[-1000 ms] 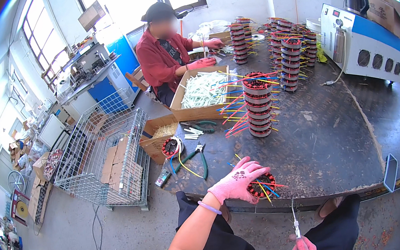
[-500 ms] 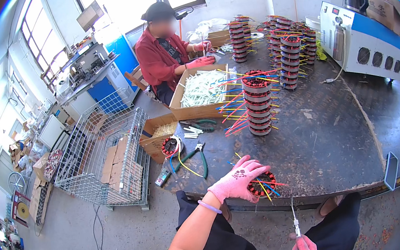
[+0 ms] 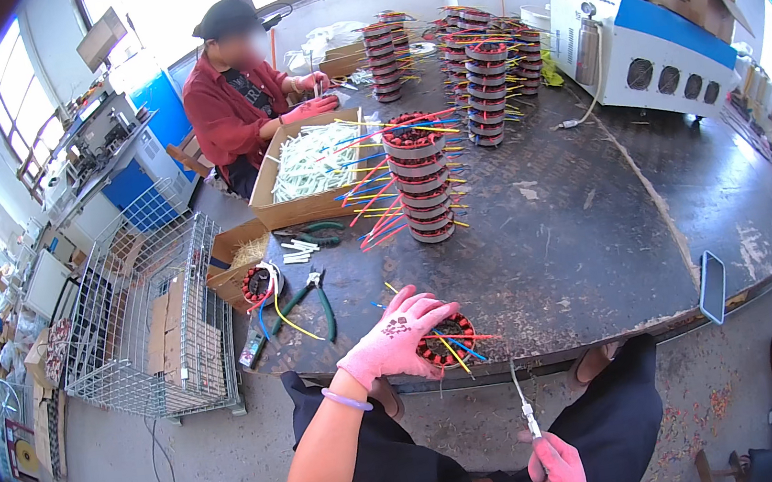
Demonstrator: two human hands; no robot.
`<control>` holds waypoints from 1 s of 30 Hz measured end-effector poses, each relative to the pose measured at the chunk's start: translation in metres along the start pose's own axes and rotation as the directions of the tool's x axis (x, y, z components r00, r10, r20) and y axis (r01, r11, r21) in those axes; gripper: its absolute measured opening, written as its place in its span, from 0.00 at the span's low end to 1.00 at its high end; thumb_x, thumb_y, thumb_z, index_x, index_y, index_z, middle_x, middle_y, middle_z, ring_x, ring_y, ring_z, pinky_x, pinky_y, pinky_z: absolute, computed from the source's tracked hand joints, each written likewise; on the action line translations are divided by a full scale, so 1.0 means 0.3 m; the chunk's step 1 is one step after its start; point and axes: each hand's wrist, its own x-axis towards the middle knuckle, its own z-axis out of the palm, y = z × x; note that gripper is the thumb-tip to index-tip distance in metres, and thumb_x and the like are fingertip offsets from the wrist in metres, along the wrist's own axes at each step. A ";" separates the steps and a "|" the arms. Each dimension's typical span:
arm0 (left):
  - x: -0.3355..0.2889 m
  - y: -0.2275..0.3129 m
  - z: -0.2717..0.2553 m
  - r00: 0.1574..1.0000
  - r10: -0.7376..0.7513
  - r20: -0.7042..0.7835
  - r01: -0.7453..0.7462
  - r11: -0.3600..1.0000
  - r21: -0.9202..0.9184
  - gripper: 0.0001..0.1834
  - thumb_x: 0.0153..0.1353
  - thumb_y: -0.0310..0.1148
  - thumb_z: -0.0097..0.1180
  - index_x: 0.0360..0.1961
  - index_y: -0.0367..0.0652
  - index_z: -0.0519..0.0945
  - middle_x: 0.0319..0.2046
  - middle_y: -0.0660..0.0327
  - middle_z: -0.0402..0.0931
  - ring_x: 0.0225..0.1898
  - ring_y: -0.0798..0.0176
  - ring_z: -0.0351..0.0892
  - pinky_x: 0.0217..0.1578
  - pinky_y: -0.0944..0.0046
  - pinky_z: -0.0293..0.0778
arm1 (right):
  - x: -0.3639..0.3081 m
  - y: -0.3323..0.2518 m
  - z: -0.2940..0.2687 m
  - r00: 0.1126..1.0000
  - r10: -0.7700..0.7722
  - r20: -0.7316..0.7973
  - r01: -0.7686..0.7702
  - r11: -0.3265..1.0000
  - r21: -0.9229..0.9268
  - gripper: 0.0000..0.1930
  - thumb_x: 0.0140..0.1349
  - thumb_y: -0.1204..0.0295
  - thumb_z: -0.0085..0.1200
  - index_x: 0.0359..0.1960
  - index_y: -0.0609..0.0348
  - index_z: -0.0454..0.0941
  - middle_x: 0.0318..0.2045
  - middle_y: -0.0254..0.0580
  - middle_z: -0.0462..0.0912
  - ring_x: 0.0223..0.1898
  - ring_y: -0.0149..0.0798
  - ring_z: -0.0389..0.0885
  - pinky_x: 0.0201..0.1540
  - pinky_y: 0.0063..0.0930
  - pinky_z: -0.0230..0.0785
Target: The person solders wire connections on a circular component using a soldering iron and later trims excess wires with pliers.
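Toward ten o'clock from my pink-gloved left hand [image 3: 398, 338] sits a small ring with red, blue and yellow leads [image 3: 262, 283], and just beside it a pair of green-handled metal pliers [image 3: 330, 317]. At eleven is a brown cardboard box [image 3: 305, 210] of thin white tubes. My left hand curls over the side of a dark round wire-wound ring with red teeth [image 3: 448, 341], thumb and fingers clasping it; it lies at three o'clock, near the close edge of the dark worn tabletop [image 3: 576, 218]. Just past twelve stands an upright stack of grey-rimmed rings [image 3: 423, 188], wires jutting out. Between four and five, my pink-gloved right hand [image 3: 561, 470] pinches a slim white-and-silver tool [image 3: 529, 419], apart from the ring. Far out at three rests a blue-grey rectangular frame [image 3: 712, 288].
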 end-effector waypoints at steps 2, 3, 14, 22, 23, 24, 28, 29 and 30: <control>0.020 0.015 0.010 1.000 0.023 -0.001 -0.023 0.999 -0.030 0.56 0.35 0.47 0.76 0.69 0.45 0.66 0.59 0.53 0.70 0.68 0.47 0.62 0.74 0.44 0.43 | -0.005 0.016 -0.013 1.000 -0.011 -0.024 0.012 0.999 0.033 0.16 0.75 0.57 0.44 0.35 0.53 0.76 0.16 0.23 0.66 0.13 0.20 0.57 0.15 0.17 0.47; 0.027 0.021 0.000 1.000 0.025 -0.003 -0.025 0.999 -0.026 0.56 0.35 0.47 0.76 0.69 0.45 0.66 0.59 0.53 0.70 0.68 0.47 0.61 0.74 0.44 0.43 | -0.002 0.036 -0.024 0.999 -0.022 -0.028 0.024 0.998 0.050 0.16 0.75 0.57 0.44 0.37 0.54 0.77 0.16 0.23 0.65 0.13 0.20 0.57 0.15 0.17 0.47; 0.018 0.012 0.001 1.000 0.015 0.009 -0.014 0.999 -0.052 0.57 0.33 0.45 0.75 0.70 0.46 0.64 0.60 0.55 0.69 0.68 0.50 0.61 0.75 0.44 0.40 | 0.004 -0.002 0.011 0.999 0.015 -0.032 -0.014 0.999 0.041 0.19 0.74 0.57 0.44 0.24 0.50 0.69 0.14 0.23 0.64 0.11 0.21 0.59 0.14 0.17 0.48; 0.023 0.013 0.003 1.000 0.016 0.002 -0.016 0.998 -0.058 0.57 0.32 0.43 0.76 0.69 0.45 0.65 0.59 0.55 0.69 0.67 0.48 0.62 0.75 0.44 0.41 | -0.001 0.002 0.001 0.998 0.061 -0.034 -0.060 0.998 0.035 0.16 0.75 0.59 0.43 0.31 0.52 0.73 0.14 0.24 0.64 0.11 0.21 0.57 0.14 0.17 0.47; 0.022 0.014 0.008 1.000 0.013 0.002 -0.013 0.998 -0.064 0.57 0.32 0.43 0.77 0.69 0.45 0.65 0.59 0.55 0.69 0.67 0.48 0.62 0.75 0.44 0.41 | 0.002 0.035 -0.006 0.998 0.055 -0.028 -0.054 0.997 0.047 0.15 0.76 0.59 0.42 0.33 0.53 0.74 0.14 0.24 0.64 0.11 0.21 0.57 0.14 0.17 0.46; 0.027 0.010 0.007 1.000 0.023 0.001 -0.023 0.999 -0.049 0.58 0.32 0.43 0.77 0.69 0.45 0.65 0.59 0.54 0.69 0.67 0.48 0.62 0.75 0.45 0.41 | 0.009 0.040 -0.008 0.999 0.033 -0.025 -0.031 0.997 0.065 0.15 0.76 0.60 0.42 0.35 0.54 0.76 0.14 0.24 0.64 0.11 0.21 0.57 0.14 0.17 0.46; 0.016 -0.002 0.018 0.999 0.039 -0.021 -0.040 0.998 -0.054 0.58 0.33 0.44 0.76 0.70 0.45 0.64 0.60 0.52 0.69 0.68 0.49 0.61 0.75 0.44 0.41 | 0.003 0.015 0.004 0.999 0.036 -0.018 -0.035 0.997 0.072 0.16 0.76 0.60 0.42 0.43 0.57 0.79 0.14 0.24 0.63 0.13 0.21 0.57 0.15 0.17 0.47; 0.007 0.002 0.022 1.000 0.028 -0.008 -0.028 0.999 -0.044 0.58 0.33 0.44 0.75 0.70 0.45 0.64 0.60 0.52 0.68 0.69 0.49 0.60 0.75 0.43 0.41 | 0.003 0.029 -0.001 1.000 0.012 -0.003 -0.012 0.997 0.074 0.16 0.76 0.61 0.41 0.44 0.57 0.80 0.14 0.24 0.63 0.12 0.21 0.57 0.15 0.17 0.47; 0.009 0.005 0.017 1.000 0.020 0.001 -0.020 0.999 -0.041 0.57 0.33 0.44 0.75 0.70 0.44 0.64 0.60 0.51 0.68 0.69 0.49 0.60 0.75 0.43 0.41 | 0.006 0.041 -0.010 1.000 -0.002 0.000 0.002 0.998 0.061 0.16 0.76 0.61 0.41 0.44 0.57 0.80 0.14 0.24 0.63 0.12 0.22 0.57 0.14 0.18 0.47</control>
